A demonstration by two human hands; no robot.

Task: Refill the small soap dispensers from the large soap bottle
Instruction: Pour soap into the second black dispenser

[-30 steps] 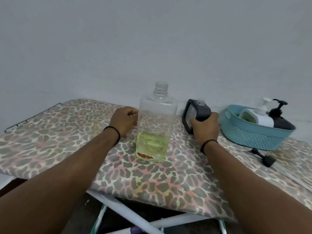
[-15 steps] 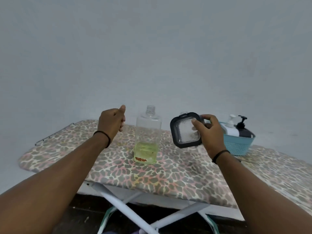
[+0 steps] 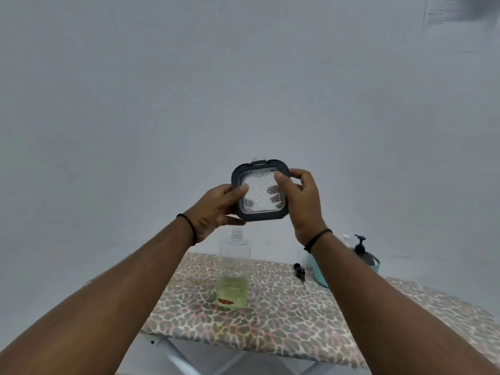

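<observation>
Both hands are raised in front of a plain pale wall, clamped on a flat, square small dispenser with a dark grey frame, rounded corners and a clear dimpled face (image 3: pixel 260 191). The left hand (image 3: pixel 216 209) grips the dispenser's left edge, thumb laid on the clear face and fingers curled under the lower left corner. The right hand (image 3: pixel 300 201) grips the right edge, thumb on the front near the top and fingers wrapped behind, where they show faintly through the clear panel. A short clear neck sticks up from the top edge of the frame. Each wrist wears a thin dark band.

Below the hands, an ironing board with a leopard-print cover in brown, grey and pink (image 3: pixel 284 320) stands on pale metal legs. On it, near the middle, stands a tall clear plastic soap bottle with an uncapped threaded neck (image 3: pixel 233 272), upright, with yellow-green liquid in its lower part and a small red mark near the base. To the right of the bottle lies a small black pump head (image 3: pixel 299 271) on the cover. Further right, partly hidden behind the right forearm, sits a teal basket (image 3: pixel 374 265) that holds a black pump dispenser (image 3: pixel 362 251) and a white one beside it, mostly hidden.
</observation>
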